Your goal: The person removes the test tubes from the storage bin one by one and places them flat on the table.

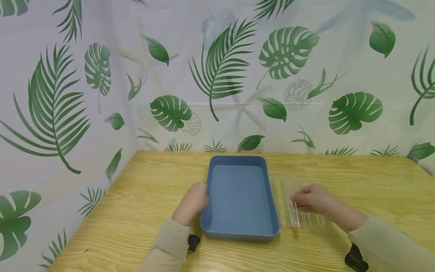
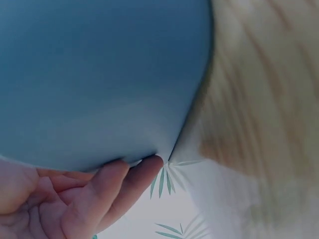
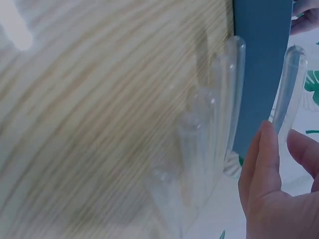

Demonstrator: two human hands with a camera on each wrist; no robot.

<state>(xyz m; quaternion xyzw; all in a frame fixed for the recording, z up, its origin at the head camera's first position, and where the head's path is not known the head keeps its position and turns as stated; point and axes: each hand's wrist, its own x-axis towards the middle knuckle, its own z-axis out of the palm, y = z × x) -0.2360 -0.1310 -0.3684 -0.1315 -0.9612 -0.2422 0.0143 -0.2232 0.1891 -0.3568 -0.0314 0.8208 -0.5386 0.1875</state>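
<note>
A blue rectangular tray [image 1: 239, 236] sits on the wooden table, its inside bare. My left hand [image 1: 194, 200] is at the tray's left side; in the left wrist view its fingers [image 2: 107, 191] curl against the rim. The thumb is hidden there. To the right of the tray, my right hand [image 1: 314, 198] pinches a clear test tube [image 3: 289, 89] between thumb and fingers, its rounded end pointing away from the hand. Several more clear test tubes [image 3: 197, 124] lie side by side on the table under and beside that hand.
The wooden table [image 1: 142, 219] reaches back to a white cloth with green leaf prints [image 1: 221, 75], which also hangs along the left side. Black wrist devices [image 1: 356, 258] sit at both sleeves.
</note>
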